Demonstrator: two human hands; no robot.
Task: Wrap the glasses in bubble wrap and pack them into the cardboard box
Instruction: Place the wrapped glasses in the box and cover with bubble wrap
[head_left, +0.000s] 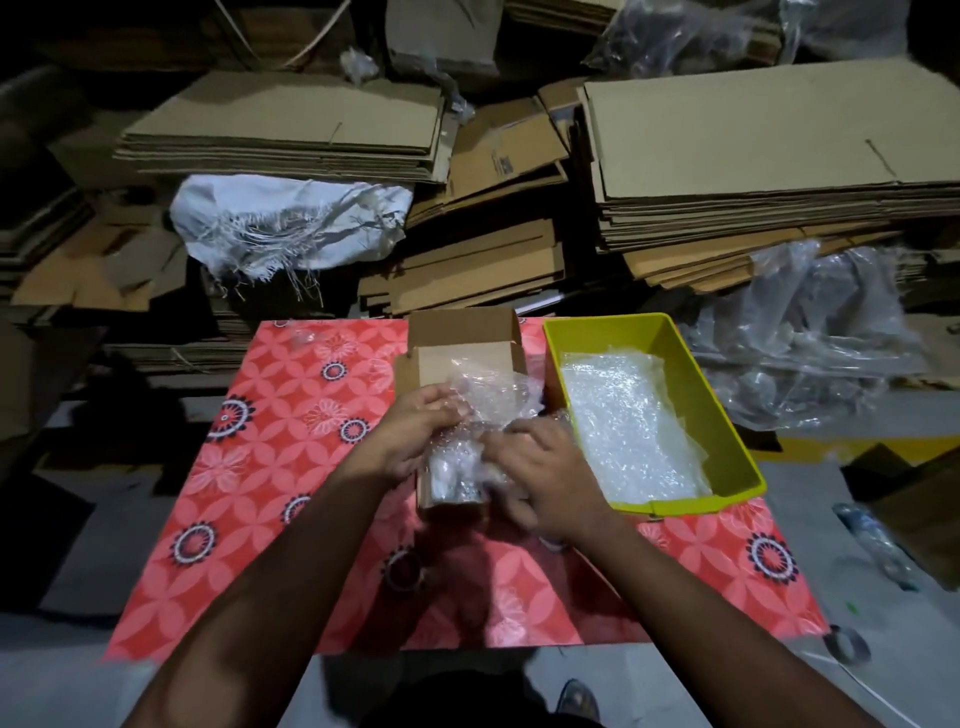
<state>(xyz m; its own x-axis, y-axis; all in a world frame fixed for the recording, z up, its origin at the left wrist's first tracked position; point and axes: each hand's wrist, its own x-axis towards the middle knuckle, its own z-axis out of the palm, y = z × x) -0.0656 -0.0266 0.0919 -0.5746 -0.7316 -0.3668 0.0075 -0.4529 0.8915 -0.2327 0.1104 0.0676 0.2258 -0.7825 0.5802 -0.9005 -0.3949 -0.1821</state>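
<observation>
Glasses cannot be made out clearly: only a bundle of bubble wrap shows, pale and blurred, with something whitish inside it. The bundle sits in the near end of a small open cardboard box on a red flowered cloth, and loose wrap rises crumpled above it. The left hand curls its fingers around the wrap on the bundle's left side. The right hand lies over the bundle's right side with fingers bent onto the wrap; motion blur hides the fingertips, so how firmly it grips cannot be told. Both hands cover much of the box, hiding its near and right walls. Just right of the box stands a yellow bin holding flat sheets of bubble wrap. A tape roll lies on the cloth near the left forearm, partly hidden by it. Beyond the cloth, in dim light, are stacks of flat cardboard, a frayed white sack and clear plastic bags. At the right edge, another tape roll lies on the floor.
</observation>
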